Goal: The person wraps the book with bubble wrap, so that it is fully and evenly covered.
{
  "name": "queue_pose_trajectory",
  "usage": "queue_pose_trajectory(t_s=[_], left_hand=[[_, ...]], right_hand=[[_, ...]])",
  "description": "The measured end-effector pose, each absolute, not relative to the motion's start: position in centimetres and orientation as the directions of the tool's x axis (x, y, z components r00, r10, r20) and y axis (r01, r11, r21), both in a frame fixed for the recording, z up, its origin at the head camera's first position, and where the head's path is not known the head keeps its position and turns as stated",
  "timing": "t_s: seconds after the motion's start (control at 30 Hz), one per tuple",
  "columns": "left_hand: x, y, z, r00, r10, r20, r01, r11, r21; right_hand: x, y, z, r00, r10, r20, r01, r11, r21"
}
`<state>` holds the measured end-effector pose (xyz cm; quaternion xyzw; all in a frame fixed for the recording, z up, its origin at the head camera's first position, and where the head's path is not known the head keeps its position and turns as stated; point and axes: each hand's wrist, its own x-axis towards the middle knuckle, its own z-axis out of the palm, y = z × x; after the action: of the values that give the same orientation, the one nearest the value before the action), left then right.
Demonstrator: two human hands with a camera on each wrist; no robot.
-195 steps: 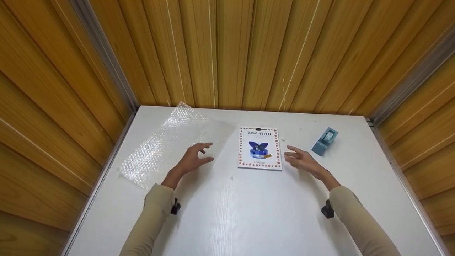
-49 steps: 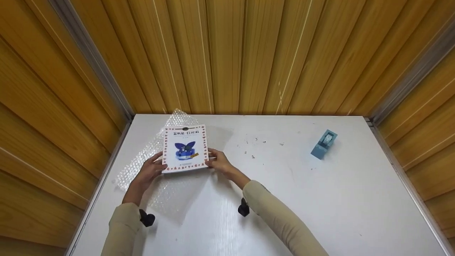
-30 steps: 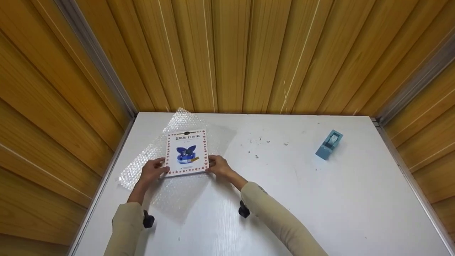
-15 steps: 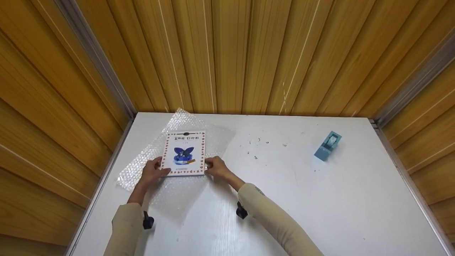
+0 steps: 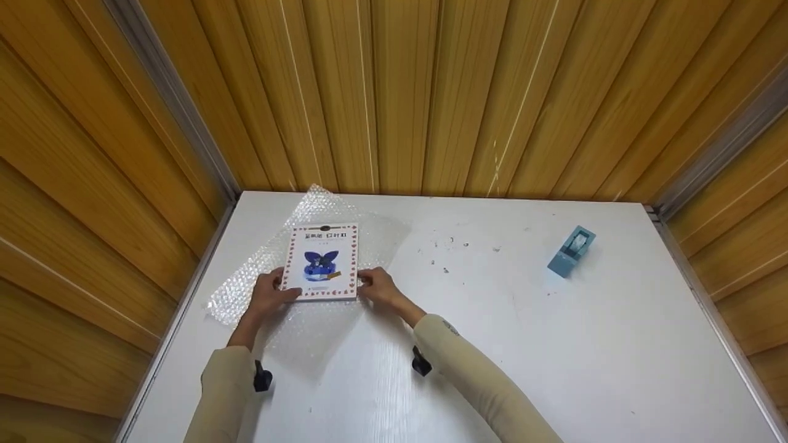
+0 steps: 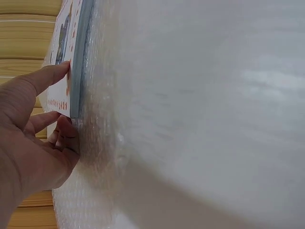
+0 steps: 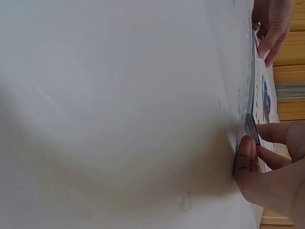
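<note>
A white book [image 5: 321,261] with a blue butterfly-like picture and a red-patterned border lies flat on a sheet of bubble wrap [image 5: 246,277]. My left hand [image 5: 269,294] holds its lower left corner. In the left wrist view, the thumb of that hand [image 6: 38,129] presses on the cover while the other fingers curl against the side. At the right edge, near the lower corner, my right hand [image 5: 380,288] grips the book. The right wrist view has this hand's thumb [image 7: 272,132] on the cover and its fingers bent beside the pages.
A blue tape dispenser [image 5: 571,251] stands at the right of the white table [image 5: 468,344]. Small dark marks dot the surface between it and the wrap. Wood-look panels [image 5: 400,98] rise behind the table and along both sides.
Since the oldest frame, both hands have taken hold of the book and carried it left onto the bubble wrap. Within the last second it has turned slightly straighter and settled flat.
</note>
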<state>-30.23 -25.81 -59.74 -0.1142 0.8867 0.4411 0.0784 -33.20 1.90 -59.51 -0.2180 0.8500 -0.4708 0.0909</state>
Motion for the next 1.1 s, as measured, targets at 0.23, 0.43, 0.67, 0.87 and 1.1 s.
queue_pose_trajectory(t_s=[0.23,0.43,0.67,0.87,1.1], left_hand=[[-31.4,-25.7,-59.3,-0.967,-0.11,-0.23,-0.251,0.575,0.779],[-32.3,-25.7,-58.9,-0.972,-0.088,-0.218,-0.227,0.597,0.77],[-33.0,-25.9,-58.6,-0.981,-0.049,-0.19,-0.179,0.623,0.761],[-32.3,-26.3,-58.7,-0.978,-0.023,-0.209,-0.176,0.635,0.752],[-30.0,-26.5,-59.1,-0.977,-0.038,-0.211,-0.185,0.644,0.742]], right_hand=[[-34.0,2.0,-59.1,-0.896,-0.444,0.025,-0.261,0.48,-0.837],[-34.7,2.1,-59.0,-0.896,-0.445,-0.004,-0.238,0.487,-0.84],[-35.7,2.2,-58.0,-0.896,-0.436,-0.084,-0.161,0.495,-0.854],[-37.0,2.6,-57.2,-0.913,-0.373,-0.166,-0.072,0.548,-0.834],[-39.3,2.5,-57.8,-0.947,-0.317,-0.046,-0.127,0.505,-0.854]])
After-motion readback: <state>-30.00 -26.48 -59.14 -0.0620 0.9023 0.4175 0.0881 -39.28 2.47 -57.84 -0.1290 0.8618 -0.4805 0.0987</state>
